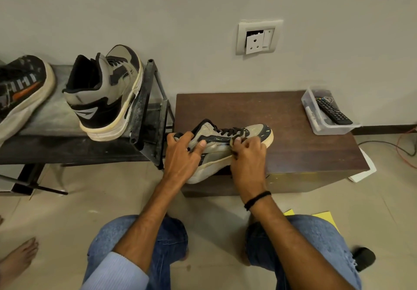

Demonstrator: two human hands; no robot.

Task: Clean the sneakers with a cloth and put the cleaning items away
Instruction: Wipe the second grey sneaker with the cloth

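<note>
A grey-and-black sneaker (pixel 228 145) lies tilted at the near left edge of a dark wooden worktop (pixel 293 131), heel hanging past the front edge, toe pointing toward the open middle of the surface. The left hand (pixel 182 154) forms one grip, clamped around the heel and collar, thumb pressed on the side panel. The right hand (pixel 248 154) forms the other grip, fingers closed on a small dark cloth (pixel 233 141) held against the shoe's side, just below the laces. Beyond the right grip, the worktop runs bare to its far right corner, where a clear plastic box (pixel 311 118) holding a remote control (pixel 331 110) sits near the edge. Left of the left grip, well apart, the matching sneaker (pixel 103 95) stands at the right end of a black metal rack (pixel 146 109), its sole overhanging the rack's front edge; a darker shoe (pixel 22 93) lies further left. A wall socket (pixel 258 37) sits above the worktop. Below both grips, open tiled floor (pixel 101 199) lies between the worktop and the person's jeans-clad knees.
</note>
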